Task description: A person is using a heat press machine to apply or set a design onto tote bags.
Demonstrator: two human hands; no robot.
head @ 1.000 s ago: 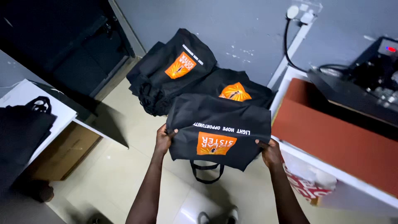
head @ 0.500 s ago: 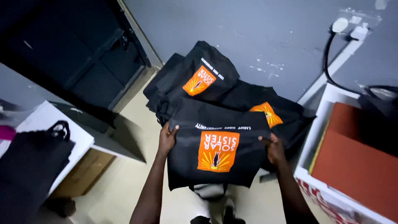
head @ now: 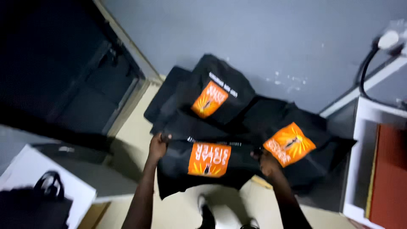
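Grey wall and pale floor are framing a heap of black fabric bags (head: 237, 114) with orange printed panels, lying below the person. Compared with a moment ago, the black bag with the orange panel (head: 207, 163) that both hands are gripping is sitting lower and closer to the heap, its upper edge now overlapping the stacked bags, so it is looking nearly laid down. The left hand (head: 157, 146) is pinching the bag's left top corner, fingers curled shut over the cloth. The right hand (head: 266, 162) is clasping the right edge, its fingers closed around the fabric. A white table (head: 51, 186) is standing to the left.
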